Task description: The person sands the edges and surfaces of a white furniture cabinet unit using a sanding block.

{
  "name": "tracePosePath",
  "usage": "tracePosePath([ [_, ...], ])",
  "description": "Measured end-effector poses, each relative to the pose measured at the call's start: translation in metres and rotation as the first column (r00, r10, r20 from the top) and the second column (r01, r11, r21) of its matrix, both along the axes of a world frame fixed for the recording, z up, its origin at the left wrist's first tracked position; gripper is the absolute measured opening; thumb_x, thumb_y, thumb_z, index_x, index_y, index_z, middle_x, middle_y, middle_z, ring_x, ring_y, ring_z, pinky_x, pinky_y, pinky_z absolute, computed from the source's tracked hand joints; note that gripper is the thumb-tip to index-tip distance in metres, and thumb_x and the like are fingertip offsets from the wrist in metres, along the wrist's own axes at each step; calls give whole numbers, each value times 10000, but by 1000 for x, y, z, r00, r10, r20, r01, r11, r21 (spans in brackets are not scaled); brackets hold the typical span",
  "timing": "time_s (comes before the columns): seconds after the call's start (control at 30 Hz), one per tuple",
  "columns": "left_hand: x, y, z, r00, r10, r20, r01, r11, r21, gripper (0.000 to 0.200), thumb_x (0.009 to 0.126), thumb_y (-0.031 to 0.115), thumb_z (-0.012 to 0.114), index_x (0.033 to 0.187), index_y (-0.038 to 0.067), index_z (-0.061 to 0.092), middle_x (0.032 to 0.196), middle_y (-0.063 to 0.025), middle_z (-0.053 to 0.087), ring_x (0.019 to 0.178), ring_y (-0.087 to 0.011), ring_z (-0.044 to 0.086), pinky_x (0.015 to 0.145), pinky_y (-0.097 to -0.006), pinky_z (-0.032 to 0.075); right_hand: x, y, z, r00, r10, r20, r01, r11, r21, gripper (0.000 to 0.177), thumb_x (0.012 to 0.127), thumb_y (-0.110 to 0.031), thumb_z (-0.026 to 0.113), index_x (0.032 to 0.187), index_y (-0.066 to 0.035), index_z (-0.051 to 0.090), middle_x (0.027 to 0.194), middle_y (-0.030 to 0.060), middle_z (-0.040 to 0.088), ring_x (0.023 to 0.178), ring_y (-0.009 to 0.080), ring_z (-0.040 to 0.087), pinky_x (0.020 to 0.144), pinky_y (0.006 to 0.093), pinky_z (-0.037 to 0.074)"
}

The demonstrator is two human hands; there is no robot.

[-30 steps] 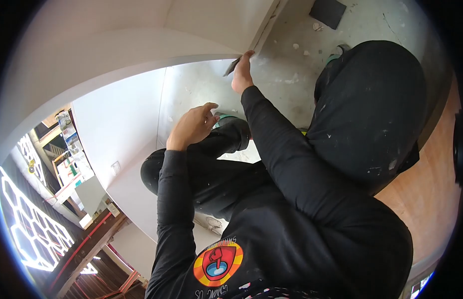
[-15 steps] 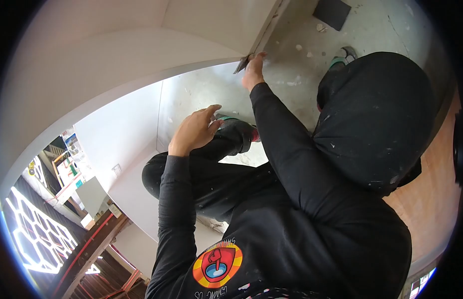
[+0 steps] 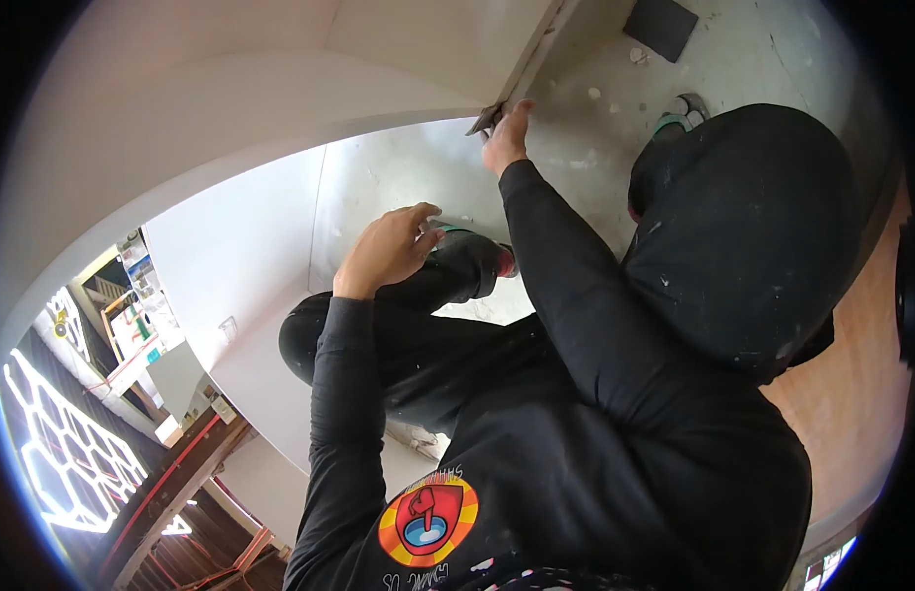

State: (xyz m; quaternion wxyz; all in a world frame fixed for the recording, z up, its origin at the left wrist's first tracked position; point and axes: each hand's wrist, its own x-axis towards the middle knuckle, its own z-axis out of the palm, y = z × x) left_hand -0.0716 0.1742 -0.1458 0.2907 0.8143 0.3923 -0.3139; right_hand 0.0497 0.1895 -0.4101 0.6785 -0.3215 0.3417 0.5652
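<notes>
My right hand is closed on a thin, dark grey folded piece of sandpaper. It presses the sandpaper against the bottom corner of a large off-white panel, where two edges meet close to the floor. Some of the sandpaper is hidden behind my fingers. Above my bent left leg, my left hand hovers with loosely bent fingers, thumb apart, holding nothing. Its nearest neighbours are the panel's curved lower edge and my left shoe.
A dark grey square sheet lies on the speckled grey floor, past my right shoe. To the left stands a smooth white surface. Bright hexagonal lights and beams show at lower left; a wooden surface is at right.
My right hand has shifted slightly with the sandpaper along the panel corner, and the sandpaper's angle is flatter. My left hand stays nearly in place. The view has tilted a little.
</notes>
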Motion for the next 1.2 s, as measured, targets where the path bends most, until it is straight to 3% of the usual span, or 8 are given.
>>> tracePosePath([
  [0.17, -7, -2, -1, 999, 39, -29, -40, 999, -19, 339, 996, 229, 617, 1272, 34, 631, 1044, -174, 739, 949, -340, 704, 827, -431, 530, -16, 14, 48, 975, -52, 218, 53, 999, 3, 914, 1012, -742, 199, 1540, -14, 363, 1558, 82, 440, 1436, 203, 349, 1207, 325, 197],
  [0.6, -29, 10, -17, 989, -119, -81, 116, 992, -46, 346, 899, 202, 689, 1213, 60, 666, 1047, -203, 733, 1023, -381, 680, 861, -439, 528, -55, 14, 188, 643, 347, 683, -218, 937, -271, 949, 1033, -674, 137, 1582, 76, -56, 1667, 302, -35, 1567, 388, -20, 1244, 492, -1],
  [0.67, -30, -3, -9, 909, 17, 416, -4, 999, -32, 255, 856, 177, 703, 1074, 44, 707, 1053, -220, 723, 1033, -392, 668, 863, -449, 525, -58, -3, 226, 536, 322, 781, -274, 941, -200, 980, 1002, -715, 66, 1580, 56, -112, 1674, 263, -122, 1563, 343, -149, 1222, 558, -63],
  [0.77, -6, -7, -3, 871, -239, -428, 211, 971, -113, 430, 918, 363, 668, 1234, 71, 670, 1133, -215, 712, 1076, -411, 661, 908, -475, 518, -64, 1, 180, 451, 305, 839, -221, 949, -226, 921, 1015, -694, 69, 1608, -5, -79, 1700, 186, -105, 1572, 321, -117, 1203, 598, -73],
  [0.87, -20, -15, -13, 966, -106, -235, 79, 990, -120, 446, 953, 392, 631, 1274, 85, 660, 1189, -220, 695, 1121, -421, 645, 941, -482, 505, -31, 2, 151, 620, 354, 700, -313, 930, -194, 892, 1043, -641, 95, 1596, 45, -42, 1694, 220, -27, 1576, 342, -51, 1223, 567, -37],
  [0.97, -37, -15, -28, 974, -119, -193, 105, 991, -79, 411, 965, 391, 614, 1213, 72, 692, 1182, -233, 693, 1123, -430, 641, 945, -496, 501, -60, 5, 220, 15, 115, 993, -113, 987, -112, 785, 1085, -419, 289, 1581, 54, -94, 1664, 293, -83, 1557, 411, -90, 1238, 534, -30],
  [1.13, -91, -12, -44, 984, -15, 179, 11, 1000, 27, 445, 963, 396, 616, 1259, 67, 663, 1190, -248, 687, 1127, -433, 640, 946, -502, 501, -51, -17, 244, -111, -151, 982, -265, 957, 117, 966, 964, -469, 433, 1577, 82, -70, 1657, 321, -71, 1553, 439, -89, 1194, 643, -76],
  [1.2, -21, -17, -2, 963, -86, -255, 61, 993, -104, 402, 960, 360, 628, 1206, 49, 696, 1185, -239, 698, 1136, -416, 643, 963, -466, 491, -48, -13, 193, -42, -17, 999, -226, 974, 8, 965, 990, -543, 360, 1561, 124, -38, 1647, 343, -39, 1552, 433, -88, 1195, 630, -82],
])
